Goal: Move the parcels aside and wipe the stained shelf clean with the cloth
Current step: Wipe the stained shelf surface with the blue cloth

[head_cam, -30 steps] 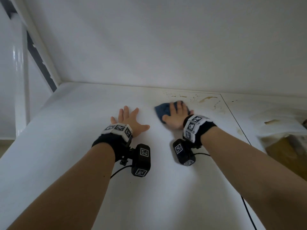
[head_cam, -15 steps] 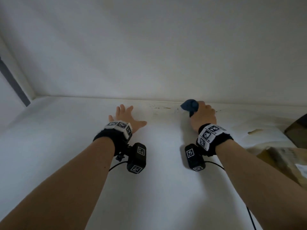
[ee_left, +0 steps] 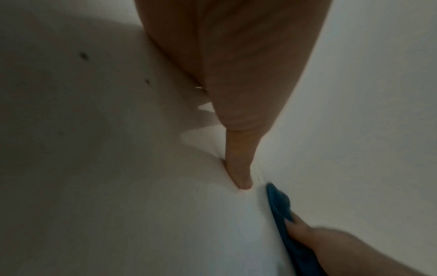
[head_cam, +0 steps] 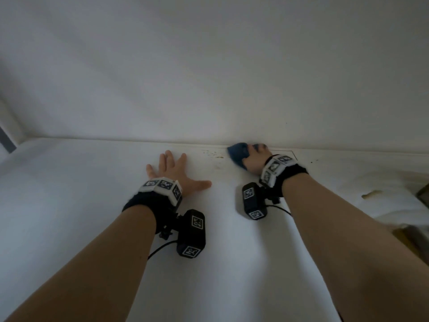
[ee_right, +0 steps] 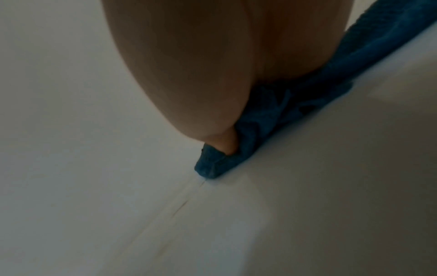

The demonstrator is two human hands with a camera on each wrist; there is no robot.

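Note:
My right hand grips the bunched blue cloth and pushes it into the seam where the white shelf meets the back wall. In the right wrist view the cloth is squashed under the right hand along that seam. Small brown stain specks lie just left of the cloth. My left hand lies flat on the shelf with its fingers spread and holds nothing. In the left wrist view its thumb points toward the cloth.
At the right edge sit a crumpled white parcel with a brown smear and a brown cardboard parcel below it. The white back wall rises right behind the hands. A dark frame shows at far left.
My right hand has pushed the cloth away from me and to the right, from the open shelf up to the back seam. The left hand stays flat. The head view has tilted upward.

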